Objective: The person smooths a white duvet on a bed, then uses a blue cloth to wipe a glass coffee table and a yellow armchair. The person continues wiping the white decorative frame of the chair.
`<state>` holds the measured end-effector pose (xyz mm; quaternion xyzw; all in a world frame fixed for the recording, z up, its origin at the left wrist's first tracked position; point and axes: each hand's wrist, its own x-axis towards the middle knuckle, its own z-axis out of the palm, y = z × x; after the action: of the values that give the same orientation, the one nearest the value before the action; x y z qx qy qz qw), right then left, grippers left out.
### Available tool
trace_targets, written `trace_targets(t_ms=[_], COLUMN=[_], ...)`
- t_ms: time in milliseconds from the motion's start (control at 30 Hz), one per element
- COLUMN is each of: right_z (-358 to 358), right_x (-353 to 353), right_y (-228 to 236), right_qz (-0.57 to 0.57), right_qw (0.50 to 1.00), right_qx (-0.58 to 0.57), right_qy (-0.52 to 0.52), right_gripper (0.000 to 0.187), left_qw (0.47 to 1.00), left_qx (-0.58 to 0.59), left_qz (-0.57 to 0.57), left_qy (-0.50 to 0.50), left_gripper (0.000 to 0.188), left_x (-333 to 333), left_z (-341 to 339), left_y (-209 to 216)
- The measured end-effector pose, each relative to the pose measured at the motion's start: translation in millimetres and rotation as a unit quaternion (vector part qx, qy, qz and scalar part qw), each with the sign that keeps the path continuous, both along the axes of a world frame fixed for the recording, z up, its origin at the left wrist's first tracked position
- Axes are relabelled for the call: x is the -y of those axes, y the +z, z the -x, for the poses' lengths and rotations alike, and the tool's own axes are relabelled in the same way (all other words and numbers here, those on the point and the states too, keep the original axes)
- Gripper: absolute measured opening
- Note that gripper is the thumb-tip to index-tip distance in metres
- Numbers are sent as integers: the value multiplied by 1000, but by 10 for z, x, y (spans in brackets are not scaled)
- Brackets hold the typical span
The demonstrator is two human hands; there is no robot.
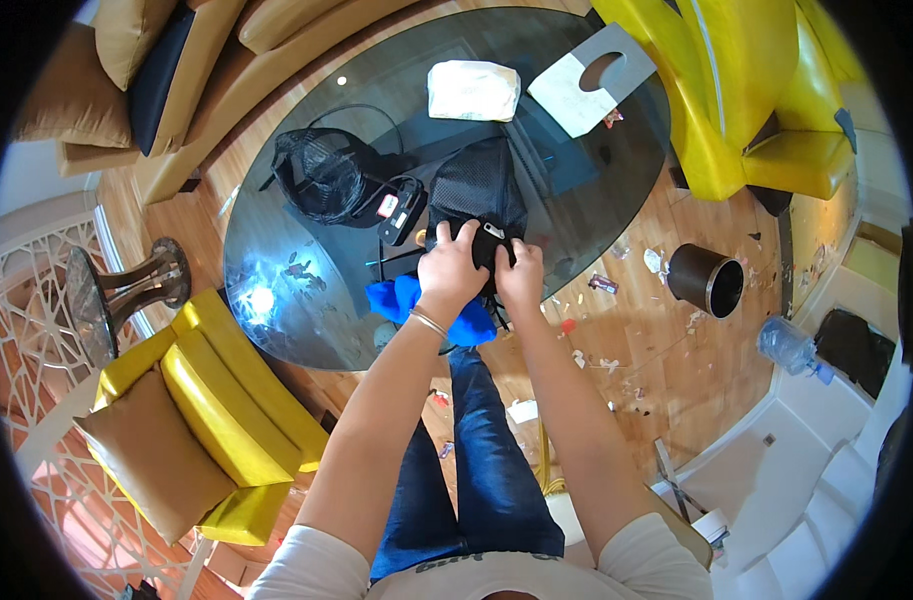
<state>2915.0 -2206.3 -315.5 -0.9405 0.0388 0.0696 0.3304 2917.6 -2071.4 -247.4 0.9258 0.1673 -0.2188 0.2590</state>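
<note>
A black mesh bag (479, 180) lies at the near edge of the dark glass table (566, 235). My left hand (451, 268) and my right hand (519, 275) are side by side at its near end, fingers bent over the black fabric. Between them a small pale tag or zip pull (493, 229) shows. Bright blue cloth (404, 296) bunches under my left wrist, partly hidden by it. Left of the bag sits a small black device (403, 212) with a red-and-white label. Beside that is a crumpled black plastic bag (324, 178).
At the table's far side lie a white paper packet (473, 90) and a grey-and-white card with a hole (576, 90). Yellow armchairs (238, 400) flank the table. On the littered floor to the right, a dark bin (691, 279) lies tipped near a water jug (788, 347).
</note>
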Motion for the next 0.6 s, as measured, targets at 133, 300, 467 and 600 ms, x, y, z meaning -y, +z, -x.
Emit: trace_targets(t_ms=[133,300,467,600], right_z=[-214,-176,-178,-60], right_x=[88,10,261,152], right_y=[-72,12,-234,-89], right_qz=[-325,-484,-323,-96], right_qw=[882,758,859,972], right_qx=[-311,-381,-367,-216], right_qy=[-139,-214,-154,-7], right_gripper=[27,16,17,25], left_qw=[1000,996,976,989], left_qx=[-6,66,175,125], left_qz=[21,46,106,14], left_qy=[-1,48,72,79], left_gripper=[69,51,29,22], left_x=[14,-36,-43,-196], left_z=[-50,-32,-1,-33], left_y=[48,-63,-166,-196])
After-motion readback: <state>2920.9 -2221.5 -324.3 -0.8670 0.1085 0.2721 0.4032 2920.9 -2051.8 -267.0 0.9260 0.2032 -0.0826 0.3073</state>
